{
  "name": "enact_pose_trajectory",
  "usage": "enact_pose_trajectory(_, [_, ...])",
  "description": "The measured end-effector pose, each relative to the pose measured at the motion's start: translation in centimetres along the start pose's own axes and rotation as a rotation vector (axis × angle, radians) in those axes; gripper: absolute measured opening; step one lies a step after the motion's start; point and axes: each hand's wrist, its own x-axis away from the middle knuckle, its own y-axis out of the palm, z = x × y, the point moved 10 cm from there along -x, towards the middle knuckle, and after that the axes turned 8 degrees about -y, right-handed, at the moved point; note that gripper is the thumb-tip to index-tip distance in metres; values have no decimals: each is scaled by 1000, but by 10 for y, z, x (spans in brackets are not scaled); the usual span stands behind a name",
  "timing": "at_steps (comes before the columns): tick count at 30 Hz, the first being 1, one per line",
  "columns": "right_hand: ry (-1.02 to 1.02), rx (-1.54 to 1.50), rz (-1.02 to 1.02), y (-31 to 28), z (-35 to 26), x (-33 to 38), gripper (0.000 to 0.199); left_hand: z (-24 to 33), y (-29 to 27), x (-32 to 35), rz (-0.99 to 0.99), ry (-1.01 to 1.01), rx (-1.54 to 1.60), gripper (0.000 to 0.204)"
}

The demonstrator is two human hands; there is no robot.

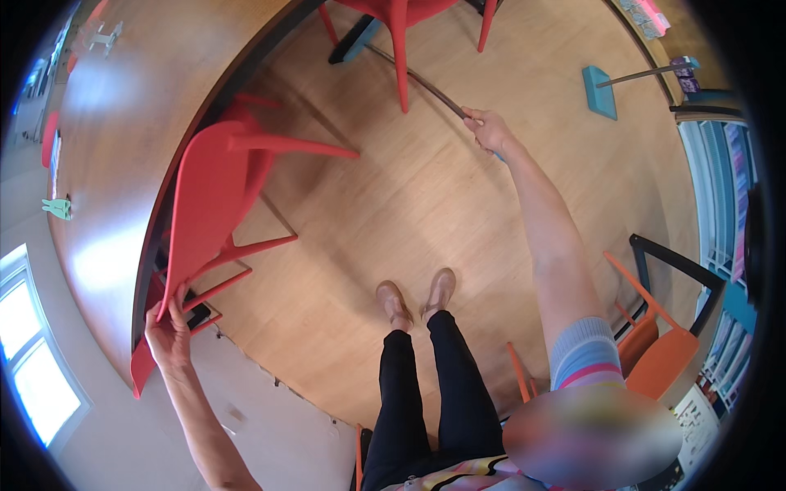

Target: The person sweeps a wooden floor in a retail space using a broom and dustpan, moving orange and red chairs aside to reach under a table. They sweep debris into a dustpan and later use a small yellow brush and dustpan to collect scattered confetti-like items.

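left hand [169, 334] tilts red chair [209, 204]; right hand [490, 129] grips broom handle [426, 87].

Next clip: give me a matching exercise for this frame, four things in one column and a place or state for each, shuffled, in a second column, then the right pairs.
Things
1. red chair
2. long dark handle
3. orange chair
4. blue broom head

Places or states
A. on the floor at upper right, no hand on it
B. gripped at its end by the right hand
C. held at its back edge by the left hand, beside the wooden table
D. at lower right, beside the person's right arm

Pairs: 1-C, 2-B, 3-D, 4-A
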Motion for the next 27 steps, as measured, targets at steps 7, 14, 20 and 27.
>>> enact_pose_trajectory(7, [-302,235,52,-47,72,18,35,68,-24,-32,26,59,-212,49])
enact_pose_trajectory(14, [169,190,102,-125,170,217,39,74,-26,-25,59,129,-356,51])
enact_pose_trajectory(20, [3,322,195,-148,179,355,39,79,-29,-34,37,114,-396,51])
enact_pose_trajectory(27, [22,333,25,-84,120,422,38,93,-40,-38,30,69,-386,51])
